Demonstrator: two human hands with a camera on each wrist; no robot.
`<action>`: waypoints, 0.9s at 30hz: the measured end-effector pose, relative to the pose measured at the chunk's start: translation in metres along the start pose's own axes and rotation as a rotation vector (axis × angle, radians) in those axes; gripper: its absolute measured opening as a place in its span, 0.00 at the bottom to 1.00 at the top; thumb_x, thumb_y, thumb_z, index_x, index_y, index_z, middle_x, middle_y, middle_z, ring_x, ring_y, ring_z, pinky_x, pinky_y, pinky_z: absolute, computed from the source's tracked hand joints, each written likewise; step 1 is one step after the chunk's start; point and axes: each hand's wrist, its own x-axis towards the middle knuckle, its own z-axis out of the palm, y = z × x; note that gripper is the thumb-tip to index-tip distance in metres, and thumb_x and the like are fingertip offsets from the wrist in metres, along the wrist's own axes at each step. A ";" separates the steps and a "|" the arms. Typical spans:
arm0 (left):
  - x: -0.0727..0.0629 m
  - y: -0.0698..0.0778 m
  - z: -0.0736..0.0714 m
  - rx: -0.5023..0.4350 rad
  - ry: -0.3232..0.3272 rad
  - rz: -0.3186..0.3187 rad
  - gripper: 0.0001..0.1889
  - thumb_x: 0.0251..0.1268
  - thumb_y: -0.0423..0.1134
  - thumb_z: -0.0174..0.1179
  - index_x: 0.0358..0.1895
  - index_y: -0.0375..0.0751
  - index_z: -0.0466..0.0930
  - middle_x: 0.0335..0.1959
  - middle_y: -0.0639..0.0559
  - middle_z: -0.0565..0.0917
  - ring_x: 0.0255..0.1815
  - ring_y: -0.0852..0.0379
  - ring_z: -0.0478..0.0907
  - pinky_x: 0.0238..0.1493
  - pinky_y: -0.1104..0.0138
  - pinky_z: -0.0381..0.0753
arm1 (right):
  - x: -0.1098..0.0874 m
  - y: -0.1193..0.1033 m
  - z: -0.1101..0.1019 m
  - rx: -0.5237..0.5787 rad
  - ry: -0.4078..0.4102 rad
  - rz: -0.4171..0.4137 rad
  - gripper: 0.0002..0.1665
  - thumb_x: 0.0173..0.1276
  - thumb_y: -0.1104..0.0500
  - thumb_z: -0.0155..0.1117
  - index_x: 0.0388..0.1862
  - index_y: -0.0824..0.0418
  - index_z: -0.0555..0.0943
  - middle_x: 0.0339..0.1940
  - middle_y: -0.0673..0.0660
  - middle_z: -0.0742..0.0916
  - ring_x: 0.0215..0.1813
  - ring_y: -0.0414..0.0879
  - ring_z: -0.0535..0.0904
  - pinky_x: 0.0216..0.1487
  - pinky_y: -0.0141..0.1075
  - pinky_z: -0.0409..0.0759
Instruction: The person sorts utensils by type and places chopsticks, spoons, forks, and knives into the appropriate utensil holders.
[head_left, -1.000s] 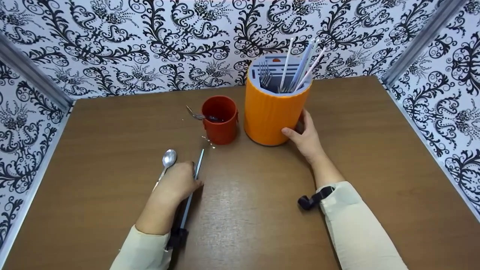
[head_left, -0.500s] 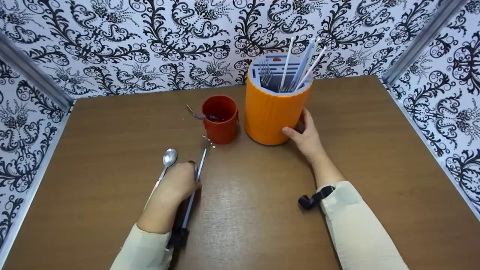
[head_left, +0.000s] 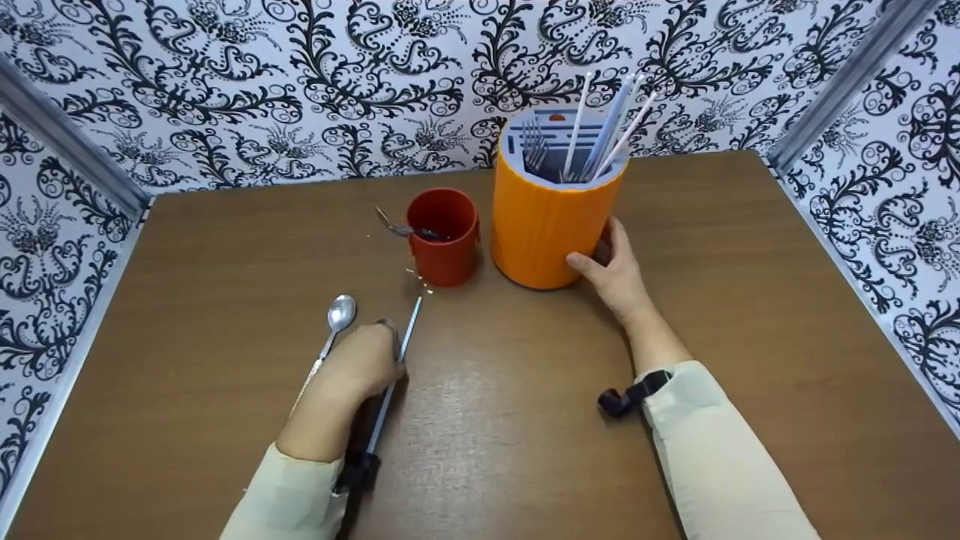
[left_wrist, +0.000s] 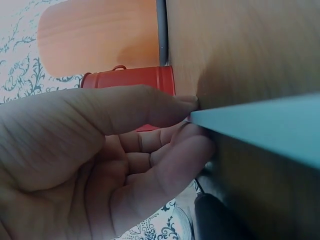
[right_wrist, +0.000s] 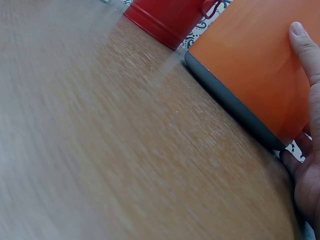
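Note:
My left hand point(head_left: 364, 364) is low over the table, its thumb and fingertips pinching a thin pale blue stick point(head_left: 410, 330); whether it is a straw or a chopstick I cannot tell. In the left wrist view the stick point(left_wrist: 260, 122) extends from the fingertips toward the camera. Left of that hand lies a metal spoon point(head_left: 341, 311). A black handle point(left_wrist: 215, 215) shows below the fingers. My right hand point(head_left: 619, 281) holds the lower right side of an orange cutlery holder point(head_left: 551, 232), thumb in front, other fingers partly hidden behind. Forks point(head_left: 534, 146) and pale sticks point(head_left: 619, 124) stand in the holder.
Left of the holder is a red cup point(head_left: 448, 259), with a fork point(head_left: 394, 225) leaning over its rim. Small white crumbs point(head_left: 424, 283) lie by the cup. Patterned walls point(head_left: 247, 97) close off the back and sides of the wooden table point(head_left: 510, 435).
The pale blue stick's far tip has shifted slightly to the right, with my left hand nearly in place. My right hand stays on the cutlery holder.

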 end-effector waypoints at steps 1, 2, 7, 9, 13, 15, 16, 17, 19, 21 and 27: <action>0.000 0.000 0.000 -0.005 -0.003 0.002 0.09 0.53 0.32 0.68 0.33 0.36 0.77 0.23 0.46 0.81 0.24 0.52 0.72 0.28 0.58 0.77 | 0.000 0.000 0.000 0.001 0.001 0.001 0.57 0.67 0.48 0.75 0.85 0.54 0.51 0.82 0.56 0.67 0.79 0.51 0.67 0.82 0.49 0.64; 0.001 0.000 0.000 -0.012 -0.008 0.002 0.09 0.52 0.32 0.68 0.32 0.37 0.76 0.23 0.47 0.80 0.23 0.52 0.71 0.27 0.59 0.76 | 0.000 0.000 0.000 0.004 0.002 0.000 0.57 0.67 0.47 0.75 0.85 0.54 0.51 0.82 0.56 0.67 0.79 0.51 0.66 0.82 0.49 0.64; 0.001 -0.001 0.001 -0.047 -0.028 -0.007 0.09 0.48 0.32 0.67 0.28 0.40 0.74 0.20 0.51 0.77 0.21 0.54 0.71 0.22 0.64 0.70 | 0.000 -0.001 0.000 0.010 0.001 0.000 0.57 0.67 0.46 0.75 0.85 0.54 0.51 0.82 0.55 0.66 0.80 0.51 0.66 0.83 0.48 0.63; 0.001 0.000 0.002 -0.052 -0.030 -0.010 0.09 0.48 0.32 0.67 0.26 0.41 0.74 0.19 0.52 0.76 0.20 0.54 0.70 0.21 0.64 0.69 | 0.000 -0.001 0.000 0.008 0.002 0.001 0.58 0.67 0.46 0.75 0.85 0.54 0.51 0.82 0.55 0.66 0.80 0.51 0.66 0.83 0.48 0.63; 0.003 -0.001 0.002 -0.056 -0.036 -0.014 0.09 0.49 0.33 0.67 0.23 0.42 0.74 0.20 0.52 0.75 0.20 0.54 0.69 0.21 0.65 0.68 | 0.000 -0.001 0.001 0.014 0.001 0.002 0.58 0.67 0.47 0.75 0.85 0.53 0.51 0.82 0.55 0.67 0.79 0.51 0.66 0.82 0.49 0.64; 0.003 -0.002 0.002 -0.062 -0.043 -0.019 0.09 0.50 0.33 0.67 0.23 0.42 0.75 0.21 0.52 0.75 0.21 0.54 0.70 0.21 0.65 0.69 | 0.000 -0.001 0.001 0.026 -0.003 -0.001 0.58 0.67 0.48 0.76 0.85 0.53 0.52 0.82 0.55 0.67 0.79 0.51 0.67 0.82 0.49 0.65; 0.003 -0.002 0.003 -0.065 -0.046 -0.021 0.09 0.50 0.33 0.67 0.23 0.42 0.75 0.21 0.52 0.76 0.21 0.54 0.70 0.22 0.65 0.69 | 0.000 -0.001 0.001 0.032 -0.005 -0.003 0.58 0.67 0.48 0.76 0.85 0.53 0.52 0.82 0.55 0.67 0.79 0.51 0.67 0.81 0.49 0.65; 0.003 -0.002 0.003 -0.066 -0.049 -0.023 0.08 0.50 0.33 0.67 0.23 0.42 0.75 0.22 0.52 0.76 0.22 0.54 0.70 0.22 0.65 0.70 | 0.000 0.000 0.001 0.038 -0.007 -0.005 0.58 0.66 0.48 0.76 0.85 0.53 0.51 0.82 0.55 0.67 0.79 0.51 0.66 0.81 0.49 0.65; 0.003 -0.002 0.002 -0.066 -0.053 -0.025 0.08 0.50 0.34 0.68 0.24 0.41 0.76 0.23 0.51 0.77 0.22 0.54 0.71 0.23 0.65 0.71 | 0.000 0.000 0.001 0.045 -0.010 -0.009 0.59 0.65 0.47 0.76 0.85 0.53 0.51 0.81 0.54 0.67 0.80 0.51 0.66 0.81 0.50 0.66; 0.004 -0.002 0.003 -0.061 -0.050 -0.021 0.08 0.50 0.34 0.69 0.25 0.41 0.77 0.23 0.51 0.78 0.23 0.54 0.72 0.23 0.64 0.71 | 0.000 0.000 0.001 0.043 -0.009 -0.013 0.59 0.65 0.47 0.77 0.85 0.53 0.52 0.81 0.55 0.67 0.79 0.51 0.66 0.81 0.50 0.66; 0.004 -0.001 0.002 -0.057 -0.042 -0.008 0.08 0.50 0.34 0.68 0.24 0.41 0.77 0.24 0.50 0.78 0.24 0.54 0.72 0.24 0.63 0.72 | 0.001 0.001 0.000 0.024 -0.002 0.000 0.58 0.67 0.48 0.75 0.85 0.53 0.51 0.82 0.55 0.67 0.80 0.50 0.66 0.82 0.48 0.65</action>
